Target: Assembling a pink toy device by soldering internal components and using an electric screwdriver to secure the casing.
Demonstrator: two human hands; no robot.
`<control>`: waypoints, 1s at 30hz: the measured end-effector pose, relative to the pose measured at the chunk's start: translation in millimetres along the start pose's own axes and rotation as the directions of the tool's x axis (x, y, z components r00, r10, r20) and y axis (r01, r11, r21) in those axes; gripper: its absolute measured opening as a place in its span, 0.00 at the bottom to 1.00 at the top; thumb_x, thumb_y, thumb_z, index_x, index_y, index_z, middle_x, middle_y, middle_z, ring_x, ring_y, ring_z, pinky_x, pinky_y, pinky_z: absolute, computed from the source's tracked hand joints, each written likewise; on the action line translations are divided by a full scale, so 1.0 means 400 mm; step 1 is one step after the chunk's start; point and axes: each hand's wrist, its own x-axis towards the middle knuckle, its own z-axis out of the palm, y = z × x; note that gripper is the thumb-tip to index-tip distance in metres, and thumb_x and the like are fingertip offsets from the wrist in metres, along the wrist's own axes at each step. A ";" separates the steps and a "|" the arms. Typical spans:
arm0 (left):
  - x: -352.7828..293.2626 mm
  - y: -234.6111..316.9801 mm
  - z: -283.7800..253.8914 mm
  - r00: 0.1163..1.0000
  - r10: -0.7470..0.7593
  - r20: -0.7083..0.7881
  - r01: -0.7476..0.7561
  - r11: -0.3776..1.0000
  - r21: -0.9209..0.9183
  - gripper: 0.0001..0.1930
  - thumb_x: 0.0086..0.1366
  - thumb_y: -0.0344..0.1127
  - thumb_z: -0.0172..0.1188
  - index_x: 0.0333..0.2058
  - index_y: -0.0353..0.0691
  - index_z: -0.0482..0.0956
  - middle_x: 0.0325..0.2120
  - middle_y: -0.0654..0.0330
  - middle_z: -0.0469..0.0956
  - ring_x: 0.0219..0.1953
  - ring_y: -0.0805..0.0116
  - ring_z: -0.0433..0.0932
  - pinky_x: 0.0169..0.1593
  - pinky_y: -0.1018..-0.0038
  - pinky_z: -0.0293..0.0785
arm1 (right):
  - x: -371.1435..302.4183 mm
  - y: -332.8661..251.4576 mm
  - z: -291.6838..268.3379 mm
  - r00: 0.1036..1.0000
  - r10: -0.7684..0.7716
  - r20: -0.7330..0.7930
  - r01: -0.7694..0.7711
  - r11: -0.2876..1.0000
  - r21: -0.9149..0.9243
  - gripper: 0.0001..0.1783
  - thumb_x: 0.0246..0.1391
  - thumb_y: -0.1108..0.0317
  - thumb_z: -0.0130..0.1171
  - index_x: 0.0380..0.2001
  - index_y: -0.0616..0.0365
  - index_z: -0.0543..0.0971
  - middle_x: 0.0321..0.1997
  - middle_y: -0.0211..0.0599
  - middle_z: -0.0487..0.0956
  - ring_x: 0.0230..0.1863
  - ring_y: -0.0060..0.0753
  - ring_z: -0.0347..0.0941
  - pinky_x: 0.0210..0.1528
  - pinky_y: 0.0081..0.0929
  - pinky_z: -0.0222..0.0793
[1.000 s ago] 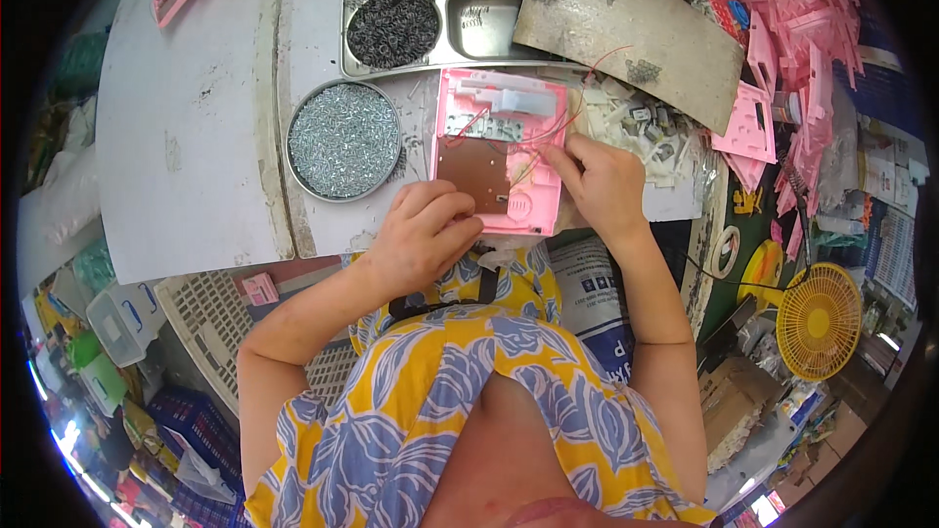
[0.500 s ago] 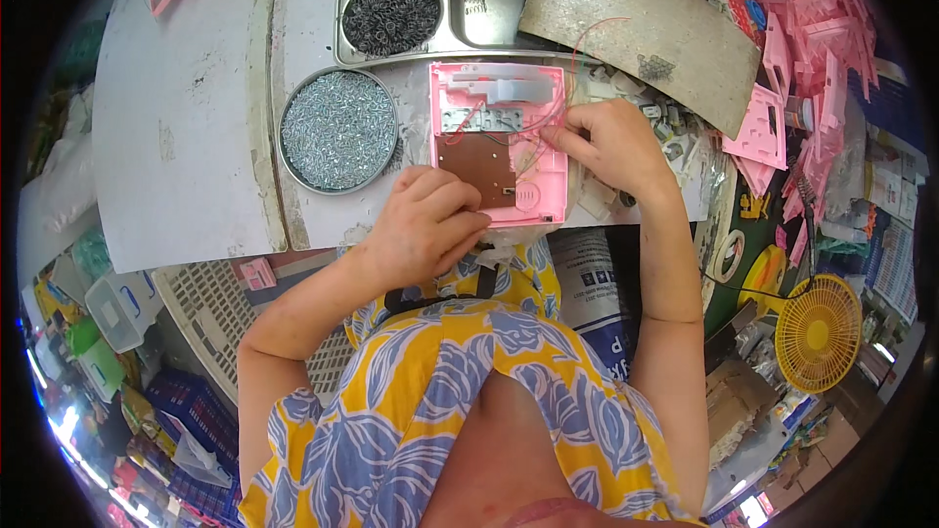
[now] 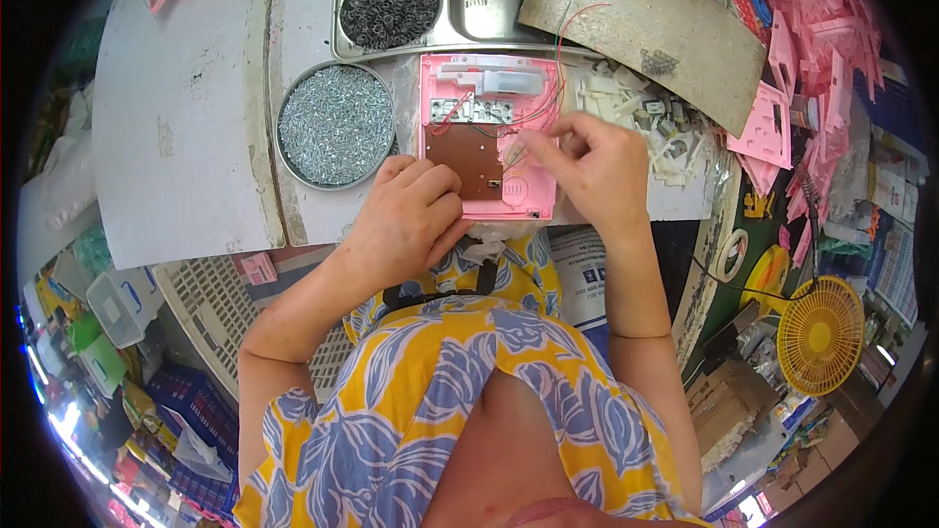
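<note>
A shallow pink plastic case (image 3: 541,198) lies in front of me, inner side up. It holds a brown board (image 3: 458,158), metal plates (image 3: 492,110) and a pale grey plastic piece (image 3: 510,83). My left hand (image 3: 409,207) grips the case's lower left edge with bent fingers. Over its right side, my right hand (image 3: 602,174) has thumb and index finger pinched at the thin wires (image 3: 559,66). The fingertips partly hide what they pinch. Red and green wire ends stick up past the case's far edge.
A round tray of small silvery screws (image 3: 335,125) stands left of the case. Beyond is a steel tray (image 3: 489,34) with dark springs. A worn board (image 3: 641,29) slants over white plastic parts (image 3: 641,112). Pink parts (image 3: 820,49) pile up far right, above a yellow fan (image 3: 820,334).
The case has shifted slightly left and away from me. My right hand has moved left, from the case's right edge to over its inside. The left hand still grips the case.
</note>
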 end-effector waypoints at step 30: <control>0.013 0.063 0.090 0.966 0.244 -0.082 -0.249 0.966 -0.071 0.16 0.52 0.35 0.64 0.42 0.44 0.83 0.32 0.65 0.76 0.36 0.68 0.77 0.46 0.66 0.69 | -0.117 0.012 -0.106 0.856 -0.429 0.288 0.159 0.749 0.643 0.08 0.45 0.70 0.67 0.33 0.54 0.85 0.37 0.34 0.83 0.32 0.34 0.77 0.37 0.27 0.73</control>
